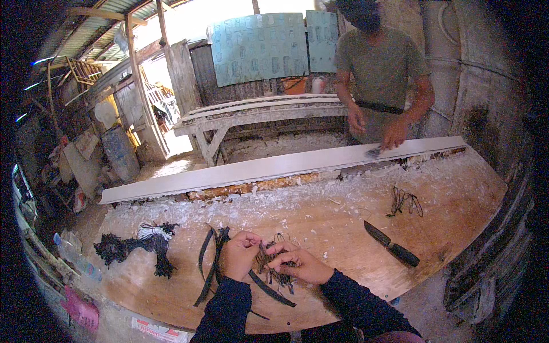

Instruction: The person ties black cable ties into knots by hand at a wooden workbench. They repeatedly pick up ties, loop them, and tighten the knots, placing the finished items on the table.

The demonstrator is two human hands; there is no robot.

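My left hand (pixel 239 255) is closed in a pinch over the near part of the plywood tabletop (pixel 337 228), a dark cord at its fingertips. Right beside it, my right hand (pixel 303 266) pinches at the same cord, its fingers curled. A loose pile of thin dark cords (pixel 280 278) lies under and around the fingers. Flat black strips (pixel 206 254) lie partly under my left hand; another black strip (pixel 270 290) stretches out between my wrists. Further left rests a knotted bundle of black cords (pixel 157 251) with a white tuft.
A black-handled knife (pixel 392 244) and a looped dark cord (pixel 405 201) lie on the right. Across the far edge runs a long white plank (pixel 274 164) with white crumbs before it. Behind it a person (pixel 380 80) holds a tool on the plank. A bottle (pixel 74 254) stands left.
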